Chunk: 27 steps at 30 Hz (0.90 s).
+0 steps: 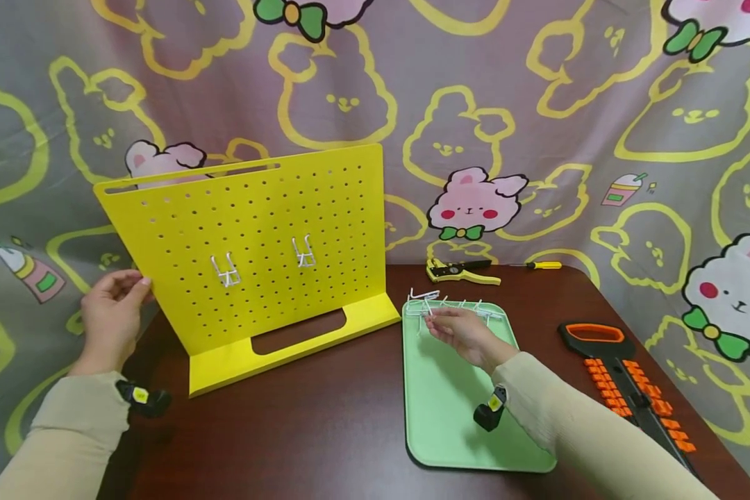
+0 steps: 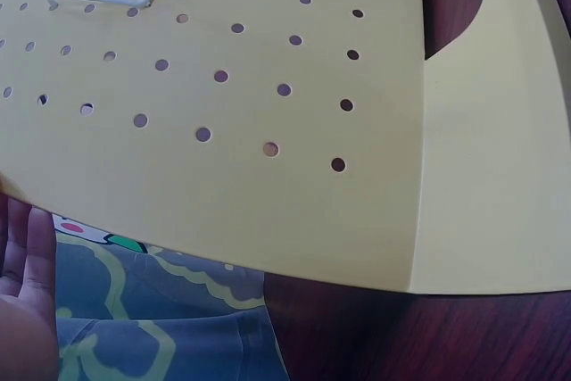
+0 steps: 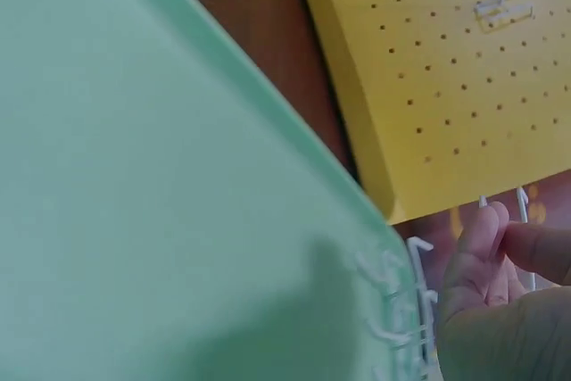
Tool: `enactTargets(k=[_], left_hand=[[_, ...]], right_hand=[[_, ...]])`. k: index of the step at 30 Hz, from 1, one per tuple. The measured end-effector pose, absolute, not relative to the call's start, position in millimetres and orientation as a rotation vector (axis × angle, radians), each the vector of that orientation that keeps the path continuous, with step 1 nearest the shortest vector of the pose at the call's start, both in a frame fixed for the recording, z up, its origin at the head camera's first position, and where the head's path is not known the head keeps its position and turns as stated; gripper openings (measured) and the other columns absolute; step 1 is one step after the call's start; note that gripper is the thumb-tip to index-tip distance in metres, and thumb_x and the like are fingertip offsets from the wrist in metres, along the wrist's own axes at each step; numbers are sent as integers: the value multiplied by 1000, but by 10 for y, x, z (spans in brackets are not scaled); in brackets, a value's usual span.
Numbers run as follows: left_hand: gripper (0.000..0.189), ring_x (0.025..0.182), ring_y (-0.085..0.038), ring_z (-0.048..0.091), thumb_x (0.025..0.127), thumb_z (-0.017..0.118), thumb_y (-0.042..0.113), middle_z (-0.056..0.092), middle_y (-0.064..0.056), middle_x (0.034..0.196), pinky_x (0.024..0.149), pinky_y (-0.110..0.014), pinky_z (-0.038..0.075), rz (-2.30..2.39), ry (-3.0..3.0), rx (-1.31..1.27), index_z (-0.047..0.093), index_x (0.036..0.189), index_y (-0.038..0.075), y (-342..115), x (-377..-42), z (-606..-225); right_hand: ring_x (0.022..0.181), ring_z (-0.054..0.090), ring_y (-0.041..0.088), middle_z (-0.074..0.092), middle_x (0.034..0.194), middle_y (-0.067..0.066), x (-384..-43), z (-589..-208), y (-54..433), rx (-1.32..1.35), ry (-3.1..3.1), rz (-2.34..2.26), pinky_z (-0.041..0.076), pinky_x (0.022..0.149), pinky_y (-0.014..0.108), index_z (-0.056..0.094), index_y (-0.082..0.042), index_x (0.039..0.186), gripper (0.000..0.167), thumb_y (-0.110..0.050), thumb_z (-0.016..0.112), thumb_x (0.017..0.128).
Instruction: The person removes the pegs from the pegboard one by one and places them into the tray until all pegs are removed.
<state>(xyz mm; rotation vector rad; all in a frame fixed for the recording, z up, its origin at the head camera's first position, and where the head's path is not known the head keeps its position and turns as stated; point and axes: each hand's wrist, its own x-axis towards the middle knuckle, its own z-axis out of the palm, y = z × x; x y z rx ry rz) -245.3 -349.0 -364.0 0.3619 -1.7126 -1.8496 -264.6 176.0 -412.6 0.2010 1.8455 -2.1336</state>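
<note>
A white wire hook (image 3: 522, 205) is pinched between the thumb and fingertips of the right hand (image 1: 465, 332), above the far end of the green tray (image 1: 440, 417). The right wrist view shows white prongs standing past the fingers (the head view loses part of the hook behind the hand). What shows of it is thin and pale.

More white hooks (image 3: 388, 338) lie along the tray's far edge. To the tray's left stands a yellow pegboard (image 1: 265, 267) bearing two hooks (image 1: 228, 278); the left wrist view shows the crossed bars of one up close. The left hand (image 1: 115, 305) grips the board's side edge, thumb in front.

Only the head view takes in the pliers (image 1: 465, 272), the screwdriver (image 1: 545, 265) and a black-and-orange rack (image 1: 642, 401) on the brown table (image 1: 300, 430), before a cartoon-printed curtain (image 1: 344, 90).
</note>
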Motion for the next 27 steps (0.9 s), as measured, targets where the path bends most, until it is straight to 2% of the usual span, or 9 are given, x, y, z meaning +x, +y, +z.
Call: enactTargets(k=[4,9,17,27], left_hand=[[20,76,-11,58,97,66,-5,61,2,87,64,-10,54,-1853,-1714,373,68,91,14,-3483,-2455,-3623],[18,76,-10,59,98,67,-3,61,2,88,65,-10,53,-1843,-1748,400,68,93,15,-3494,-2452,-3620],[18,76,-10,59,98,67,-3,62,3,88,65,-10,53,-1842,-1746,408,68,93,15,-3496,-2452,-3633],[19,77,-11,59,97,66,-5,63,1,89,65,-11,54,-1879,-1693,380,69,93,14,-3486,-2457,-3642]], right_hand=[[91,65,11,65,113,17,-2599,-4256,1820,227,1864,-2110,56,80,18,36,21,143,42,6,48,106],[84,65,11,67,101,14,-2561,-4374,1859,251,1921,-2051,57,76,18,43,23,136,36,8,49,105],[78,66,11,67,93,12,-2522,-4460,1804,285,1923,-2066,57,71,19,46,17,132,31,11,50,102],[87,69,16,68,102,18,-2555,-4536,1822,81,2151,-1871,60,84,29,55,17,125,29,5,61,98]])
